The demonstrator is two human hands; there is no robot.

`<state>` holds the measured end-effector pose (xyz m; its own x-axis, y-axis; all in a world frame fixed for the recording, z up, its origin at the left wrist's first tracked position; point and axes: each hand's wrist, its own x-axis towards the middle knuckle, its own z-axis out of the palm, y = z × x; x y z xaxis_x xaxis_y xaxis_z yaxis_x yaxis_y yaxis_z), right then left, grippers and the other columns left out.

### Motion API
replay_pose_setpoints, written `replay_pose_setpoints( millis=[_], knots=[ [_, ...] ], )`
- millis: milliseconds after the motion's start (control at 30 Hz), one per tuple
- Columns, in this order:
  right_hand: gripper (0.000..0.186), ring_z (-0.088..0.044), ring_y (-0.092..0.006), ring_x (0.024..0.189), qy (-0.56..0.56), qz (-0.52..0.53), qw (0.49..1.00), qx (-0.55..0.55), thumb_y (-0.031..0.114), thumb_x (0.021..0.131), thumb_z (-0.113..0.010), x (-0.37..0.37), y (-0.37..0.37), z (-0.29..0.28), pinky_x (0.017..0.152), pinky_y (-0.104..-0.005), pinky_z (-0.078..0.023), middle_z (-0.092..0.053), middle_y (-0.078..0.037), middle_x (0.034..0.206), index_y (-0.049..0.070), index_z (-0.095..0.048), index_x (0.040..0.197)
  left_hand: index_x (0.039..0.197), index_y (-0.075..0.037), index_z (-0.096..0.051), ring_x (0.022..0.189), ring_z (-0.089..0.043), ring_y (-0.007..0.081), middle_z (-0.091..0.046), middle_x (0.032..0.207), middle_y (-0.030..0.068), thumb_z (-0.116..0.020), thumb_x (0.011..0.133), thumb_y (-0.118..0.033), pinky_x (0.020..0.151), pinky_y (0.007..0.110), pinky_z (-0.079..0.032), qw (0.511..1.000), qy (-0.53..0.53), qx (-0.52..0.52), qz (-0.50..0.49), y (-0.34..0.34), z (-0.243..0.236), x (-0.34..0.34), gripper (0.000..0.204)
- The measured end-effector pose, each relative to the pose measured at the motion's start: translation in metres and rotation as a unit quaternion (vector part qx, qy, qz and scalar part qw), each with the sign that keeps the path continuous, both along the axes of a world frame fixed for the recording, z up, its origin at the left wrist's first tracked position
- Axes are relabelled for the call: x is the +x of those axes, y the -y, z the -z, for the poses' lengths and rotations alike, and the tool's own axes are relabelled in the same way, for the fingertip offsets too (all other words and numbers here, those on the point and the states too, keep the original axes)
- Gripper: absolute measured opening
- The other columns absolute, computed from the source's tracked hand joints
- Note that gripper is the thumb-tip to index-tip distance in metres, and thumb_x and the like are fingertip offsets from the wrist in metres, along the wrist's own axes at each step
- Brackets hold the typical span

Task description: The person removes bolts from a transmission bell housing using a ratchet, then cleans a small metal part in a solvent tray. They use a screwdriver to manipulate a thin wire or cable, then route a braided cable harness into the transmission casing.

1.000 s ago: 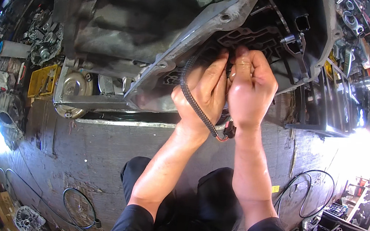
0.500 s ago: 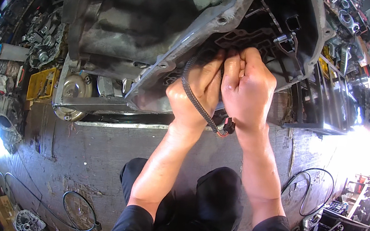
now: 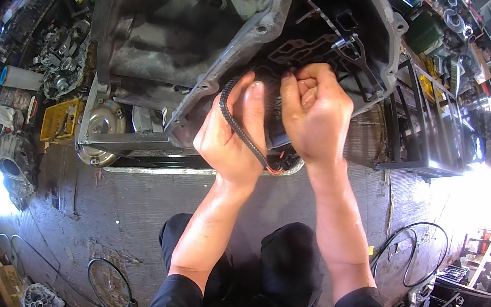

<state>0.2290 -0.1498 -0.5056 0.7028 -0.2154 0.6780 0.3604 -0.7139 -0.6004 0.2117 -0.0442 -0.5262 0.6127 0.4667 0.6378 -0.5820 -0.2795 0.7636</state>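
Observation:
A large grey cast-metal gearbox housing fills the upper middle, its open side facing me. Inside that opening are flat channelled passages and a metal lever bracket. My right hand is inside the rim, thumb and fingers pinched together; whatever lies at their tips is too small and dark to name. Beside it, my left hand points upward with thumb and forefinger apart. A black braided wiring harness runs across that hand, down to a dark connector with orange wires near my wrist.
The housing rests on a metal frame. A round metal converter and a yellow bin stand to the left. At right are a black metal rack and a coiled black hose on the floor.
My hands have drawn apart, the left moving down and left with its fingers spreading. The housing appears shifted left and up in view. The connector hangs lower, away from my right wrist.

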Motion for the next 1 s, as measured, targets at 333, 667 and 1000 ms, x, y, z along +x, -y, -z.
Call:
replay_pose_setpoints(
  millis=[333, 667, 1000],
  knots=[
    [0.023, -0.062, -0.0422, 0.056, -0.044, -0.011, 0.999, 0.02, 0.007, 0.093, -0.062, 0.004, -0.006, -0.002, 0.049, -0.045, -0.048, -0.061, -0.022, 0.063, -0.001, -0.051, 0.074, 0.106, 0.005, -0.074, 0.065, -0.055, 0.0048, -0.073, 0.086, 0.0033, -0.068, 0.101, -0.011, 0.058, 0.021, -0.044, 1.0, -0.005, -0.006, -0.015, -0.003, 0.002, 0.0, 0.017],
    [0.023, -0.066, -0.0391, 0.061, -0.268, -0.083, 0.918, 0.28, 0.015, 0.096, -0.062, -0.007, -0.007, -0.016, 0.058, -0.0436, -0.052, -0.064, -0.021, 0.065, -0.003, -0.061, 0.081, 0.101, 0.002, -0.071, 0.06, -0.051, 0.0043, -0.066, 0.073, 0.0004, -0.078, 0.094, -0.011, 0.058, 0.019, -0.044, 0.999, -0.006, -0.019, -0.028, -0.014, -0.01, -0.009, 0.016],
    [0.026, -0.064, -0.0359, 0.051, -0.088, 0.03, 0.995, -0.017, 0.015, 0.098, -0.06, 0.003, -0.009, -0.009, 0.051, -0.0434, -0.05, -0.064, -0.02, 0.063, -0.004, -0.06, 0.081, 0.106, -0.001, -0.068, 0.058, -0.049, 0.0049, -0.068, 0.079, 0.0034, -0.085, 0.084, -0.003, 0.055, 0.019, -0.042, 0.999, 0.046, 0.02, -0.021, -0.029, -0.011, -0.012, 0.028]
  ],
)
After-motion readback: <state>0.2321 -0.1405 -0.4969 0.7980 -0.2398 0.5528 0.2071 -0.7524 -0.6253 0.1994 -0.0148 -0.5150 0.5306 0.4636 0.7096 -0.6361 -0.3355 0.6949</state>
